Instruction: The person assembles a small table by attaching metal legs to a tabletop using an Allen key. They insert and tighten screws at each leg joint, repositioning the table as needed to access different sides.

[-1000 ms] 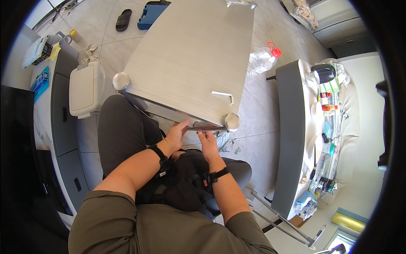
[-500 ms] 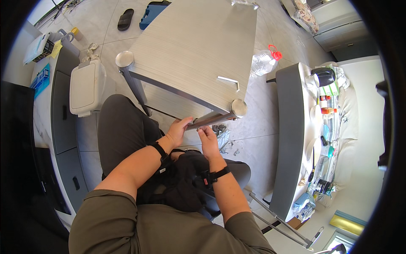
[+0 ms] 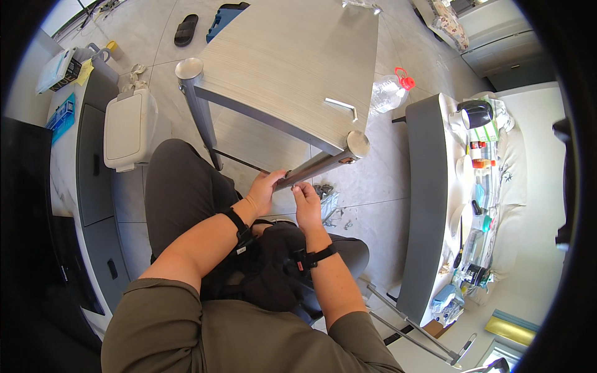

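A grey wood-grain board (image 3: 280,68) with metal legs stands before me. One tubular leg (image 3: 317,166), with a round silver cap, slants toward me at its near right corner. My left hand (image 3: 263,189) is closed around the lower part of this leg. Beside it, my right hand (image 3: 307,204) is pinched together; something tiny seems to be between thumb and forefinger, too small to name. An L-shaped hex key (image 3: 342,107) lies on the board near that corner. The other near leg (image 3: 198,112) stands at the left corner.
A white lidded bin (image 3: 127,129) and grey drawers (image 3: 94,165) are at the left. A clear plastic bottle with a red cap (image 3: 387,93) lies right of the board. Torn plastic wrap (image 3: 329,204) is on the floor. A cluttered table (image 3: 429,211) stands at the right.
The board and its legs have tilted or shifted a little away and to the right, with the hex key on top. Both hands stay at almost the same place.
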### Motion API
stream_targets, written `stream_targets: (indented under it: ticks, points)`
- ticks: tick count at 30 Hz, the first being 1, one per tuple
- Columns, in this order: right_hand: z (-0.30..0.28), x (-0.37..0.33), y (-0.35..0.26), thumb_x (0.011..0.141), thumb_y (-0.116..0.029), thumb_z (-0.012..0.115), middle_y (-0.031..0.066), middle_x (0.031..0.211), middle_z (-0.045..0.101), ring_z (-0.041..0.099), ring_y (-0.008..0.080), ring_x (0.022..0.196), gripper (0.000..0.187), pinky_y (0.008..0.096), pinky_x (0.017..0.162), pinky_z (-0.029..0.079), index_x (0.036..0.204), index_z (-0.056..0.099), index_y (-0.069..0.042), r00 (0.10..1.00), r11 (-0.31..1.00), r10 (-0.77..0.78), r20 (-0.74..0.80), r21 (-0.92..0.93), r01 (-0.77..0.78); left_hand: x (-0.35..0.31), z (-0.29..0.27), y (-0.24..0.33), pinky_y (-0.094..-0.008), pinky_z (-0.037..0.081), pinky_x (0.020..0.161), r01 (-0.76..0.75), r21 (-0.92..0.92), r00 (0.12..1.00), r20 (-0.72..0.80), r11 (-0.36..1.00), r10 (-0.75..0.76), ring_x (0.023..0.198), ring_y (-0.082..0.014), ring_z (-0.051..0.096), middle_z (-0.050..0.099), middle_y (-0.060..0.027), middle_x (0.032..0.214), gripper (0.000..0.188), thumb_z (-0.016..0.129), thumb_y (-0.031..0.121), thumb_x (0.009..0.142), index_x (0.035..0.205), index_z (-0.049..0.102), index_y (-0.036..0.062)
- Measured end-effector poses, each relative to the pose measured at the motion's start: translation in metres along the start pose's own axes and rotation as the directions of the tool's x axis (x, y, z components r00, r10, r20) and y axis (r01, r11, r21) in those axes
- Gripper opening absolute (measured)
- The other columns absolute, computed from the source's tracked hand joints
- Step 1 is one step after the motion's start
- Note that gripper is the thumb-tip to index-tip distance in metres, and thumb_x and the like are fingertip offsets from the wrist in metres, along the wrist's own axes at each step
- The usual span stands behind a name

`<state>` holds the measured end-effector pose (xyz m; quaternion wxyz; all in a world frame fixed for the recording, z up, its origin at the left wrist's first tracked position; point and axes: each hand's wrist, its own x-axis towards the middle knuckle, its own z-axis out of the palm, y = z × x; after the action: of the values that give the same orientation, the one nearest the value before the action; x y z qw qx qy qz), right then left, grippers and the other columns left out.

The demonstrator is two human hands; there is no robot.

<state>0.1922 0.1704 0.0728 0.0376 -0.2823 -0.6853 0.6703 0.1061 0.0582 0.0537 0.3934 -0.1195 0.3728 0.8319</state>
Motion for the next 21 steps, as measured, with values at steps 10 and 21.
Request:
stream_targets:
  ticks: [10,21]
  points:
    - [-0.002,-0.001,-0.004,0.091,-0.016,0.053,0.0061,0.093,0.06,0.052,0.0109,0.086,0.023,0.0252,0.08,0.042,0.102,0.057,0.004,0.999,0.995,0.032,0.008,-0.093,-0.031,-0.004,0.004,-0.005,-0.0303,0.036,0.089,-0.024,0.009,0.996,0.088,1.0,0.023,0.098,-0.0141,0.053,0.062,-0.003,0.1,0.034,0.066,0.028,0.083,0.104,0.06,0.0028]
    - [-0.001,0.002,-0.02,0.091,-0.016,0.053,0.0059,0.09,0.061,0.053,0.0112,0.084,0.022,0.026,0.077,0.043,0.102,0.057,0.002,1.0,0.991,0.0,0.024,-0.136,0.004,-0.014,0.036,-0.009,-0.0317,0.036,0.093,-0.292,0.045,0.956,-0.013,0.955,0.293,0.101,-0.0143,0.051,0.055,-0.0011,0.107,0.055,0.073,0.023,0.078,0.121,0.043,0.0061]
